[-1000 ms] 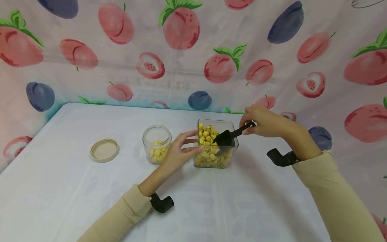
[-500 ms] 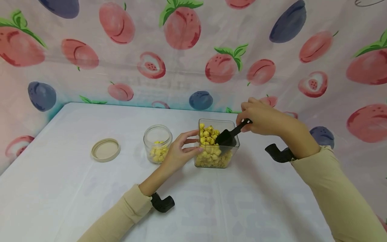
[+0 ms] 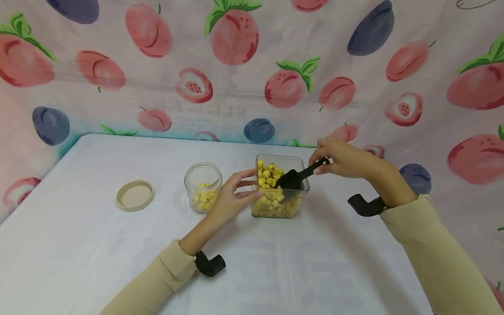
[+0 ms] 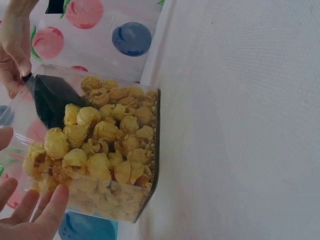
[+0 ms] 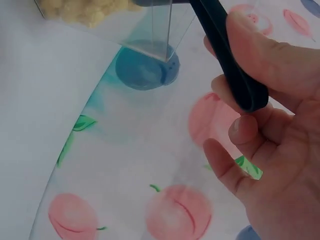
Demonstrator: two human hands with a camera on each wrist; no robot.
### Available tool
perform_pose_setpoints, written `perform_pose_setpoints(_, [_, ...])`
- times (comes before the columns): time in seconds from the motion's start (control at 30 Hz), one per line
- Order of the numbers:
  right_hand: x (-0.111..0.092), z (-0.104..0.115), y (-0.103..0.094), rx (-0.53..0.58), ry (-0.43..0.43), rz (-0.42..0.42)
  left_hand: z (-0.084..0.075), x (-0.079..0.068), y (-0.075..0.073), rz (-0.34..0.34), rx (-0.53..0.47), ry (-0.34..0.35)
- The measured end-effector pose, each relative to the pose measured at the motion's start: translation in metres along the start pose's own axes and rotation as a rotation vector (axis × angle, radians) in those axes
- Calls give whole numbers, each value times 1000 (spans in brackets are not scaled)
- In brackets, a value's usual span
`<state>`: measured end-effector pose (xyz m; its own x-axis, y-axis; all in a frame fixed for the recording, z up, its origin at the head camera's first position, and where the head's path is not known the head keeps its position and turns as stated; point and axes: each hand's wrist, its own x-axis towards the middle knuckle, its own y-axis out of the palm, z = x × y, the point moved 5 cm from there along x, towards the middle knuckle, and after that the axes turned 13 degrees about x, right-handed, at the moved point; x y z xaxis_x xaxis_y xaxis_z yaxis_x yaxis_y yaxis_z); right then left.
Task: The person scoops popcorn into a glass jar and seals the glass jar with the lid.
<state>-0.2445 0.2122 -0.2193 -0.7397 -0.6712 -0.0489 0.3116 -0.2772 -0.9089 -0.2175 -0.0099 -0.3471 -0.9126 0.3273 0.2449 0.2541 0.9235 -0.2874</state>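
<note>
A clear square container [image 3: 297, 163] of yellow popcorn [image 3: 269, 175] stands before me on the white table. My left hand [image 3: 232, 197] rests against its left side, fingers fairly straight and spread. In the left wrist view, the fingertips [image 4: 58, 197] are by the clear wall. My right hand [image 3: 344, 159] pinches the handle of a black scoop [image 3: 293, 178] between thumb and fingers. The scoop tilts down over the right side, its blade in the popcorn. In the right wrist view, the handle [image 5: 230, 60] lies under the thumb, while the lower fingers stay loose.
Left of the container stands a round clear jar [image 3: 202, 173], partly filled with popcorn and lidless. A cream round lid [image 3: 135, 196] lies farther left on the white table [image 3: 98, 249]. A fruit-print cloth [image 3: 236, 100] hangs behind the table.
My right hand first moved slightly up and left with the scoop, then dipped back. The scoop blade now reaches farther left in the popcorn. My left hand stays at the container.
</note>
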Motion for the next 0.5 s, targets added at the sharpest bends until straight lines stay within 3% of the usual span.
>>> perform_pose_setpoints(0.2, [-2, -2, -2, 45, 58, -27, 2, 0, 0, 1, 1, -6])
perform_pose_setpoints(0.5, [2, 19, -5, -160, 12, -62, 1, 0, 0, 6, -4, -3])
